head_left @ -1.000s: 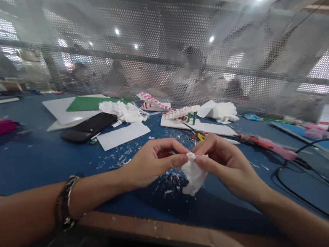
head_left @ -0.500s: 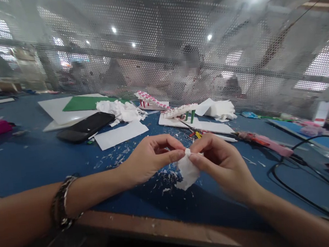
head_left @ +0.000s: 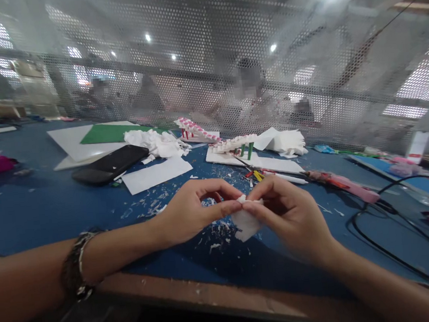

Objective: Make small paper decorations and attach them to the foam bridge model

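Observation:
A small piece of thin white paper (head_left: 246,224) hangs between my two hands over the blue tabletop. My left hand (head_left: 200,210) pinches its gathered top edge between thumb and fingertips. My right hand (head_left: 289,214) pinches the same edge from the other side, the fingertips of both hands almost touching. Part of the paper is hidden behind my right thumb. White scraps (head_left: 215,246) lie scattered on the table below. Beyond my hands stands a small white stepped model (head_left: 235,143) with green supports on a white base.
A black phone (head_left: 111,165), a white paper strip (head_left: 157,175) and crumpled white paper (head_left: 156,143) lie at left. A second model with pink dots (head_left: 192,128) stands behind. A pink glue gun (head_left: 346,184) with a black cable (head_left: 396,265) lies at right. Perforated mesh (head_left: 190,58) rises behind.
The paper's hanging part has been drawn up and looks shorter. My fingertips have come closer together at its top edge. The things on the table have stayed put.

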Motion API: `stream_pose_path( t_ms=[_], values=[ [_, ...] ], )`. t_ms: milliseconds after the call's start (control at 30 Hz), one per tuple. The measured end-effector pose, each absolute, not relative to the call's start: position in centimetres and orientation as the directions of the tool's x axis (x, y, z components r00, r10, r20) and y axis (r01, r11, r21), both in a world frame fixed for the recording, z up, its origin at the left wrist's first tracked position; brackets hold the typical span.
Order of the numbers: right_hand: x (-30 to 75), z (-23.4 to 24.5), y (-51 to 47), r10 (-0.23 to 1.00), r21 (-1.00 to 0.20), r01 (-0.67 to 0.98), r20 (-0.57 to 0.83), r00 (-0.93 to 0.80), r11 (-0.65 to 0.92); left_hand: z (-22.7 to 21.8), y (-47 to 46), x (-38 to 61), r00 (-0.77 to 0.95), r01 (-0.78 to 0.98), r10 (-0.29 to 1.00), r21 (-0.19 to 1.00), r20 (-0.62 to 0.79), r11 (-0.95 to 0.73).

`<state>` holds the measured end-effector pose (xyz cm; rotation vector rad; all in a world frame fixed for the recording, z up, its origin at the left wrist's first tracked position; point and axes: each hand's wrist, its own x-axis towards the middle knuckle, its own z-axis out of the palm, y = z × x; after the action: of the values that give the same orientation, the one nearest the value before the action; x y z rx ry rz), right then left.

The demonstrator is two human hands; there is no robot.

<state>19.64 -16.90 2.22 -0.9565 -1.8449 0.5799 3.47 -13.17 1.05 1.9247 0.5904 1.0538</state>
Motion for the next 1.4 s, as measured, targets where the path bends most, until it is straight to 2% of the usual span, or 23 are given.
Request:
stream_pose_path(
  t_ms=[167,433,533,667,767,833,900,967,1100,1200,1400],
  values=[
    [19.8,2.3,-16.9,0.807,-0.731,0.342,0.524,-0.272,0.590,1.1,-13.1,3.4,0.555,-0.002,0.722,0.868,0.414,-0.496],
    [19.6,2.2,-17.0,0.764,-0.634,0.433,0.581,-0.281,0.641,1.3,-13.3,3.2,0.555,0.018,0.679,0.808,0.482,-0.588],
    [19.7,2.1,-16.9,0.762,-0.629,0.436,0.579,-0.290,0.644,1.4,-13.3,3.3,0.560,0.007,0.710,0.854,0.428,-0.521],
    [19.9,2.0,-16.8,0.738,-0.607,0.426,0.602,-0.305,0.671,1.4,-13.4,3.6,0.587,-0.099,0.748,0.945,0.309,-0.312],
    [20.2,2.1,-16.9,0.644,-0.445,0.503,0.684,-0.342,0.741,1.5,-13.4,3.8,0.586,-0.127,0.766,0.963,0.266,-0.237],
    [20.4,2.3,-17.0,0.545,-0.271,0.542,0.711,-0.444,0.796,1.6,-13.4,3.8,0.577,-0.121,0.774,0.965,0.260,-0.235],
    [20.5,2.6,-17.0,0.464,-0.153,0.521,0.700,-0.542,0.840,1.7,-13.3,3.8,0.579,-0.114,0.772,0.964,0.262,-0.241],
    [20.5,2.7,-16.9,0.434,-0.126,0.497,0.694,-0.574,0.859,1.7,-13.2,3.8,0.585,-0.102,0.768,0.962,0.262,-0.252],
    [20.5,2.9,-16.9,0.457,-0.124,0.533,0.695,-0.556,0.837,1.5,-12.9,3.8,0.574,-0.079,0.772,0.957,0.273,-0.279],
    [20.9,2.9,-16.9,0.456,-0.079,0.565,0.687,-0.567,0.821,1.3,-12.9,3.8,0.592,-0.052,0.769,0.963,0.242,-0.263],
    [22.2,2.9,-16.7,0.299,0.180,0.494,0.607,-0.736,0.850,1.3,-12.8,3.7,0.611,-0.040,0.767,0.975,0.196,-0.217]
  ],
)
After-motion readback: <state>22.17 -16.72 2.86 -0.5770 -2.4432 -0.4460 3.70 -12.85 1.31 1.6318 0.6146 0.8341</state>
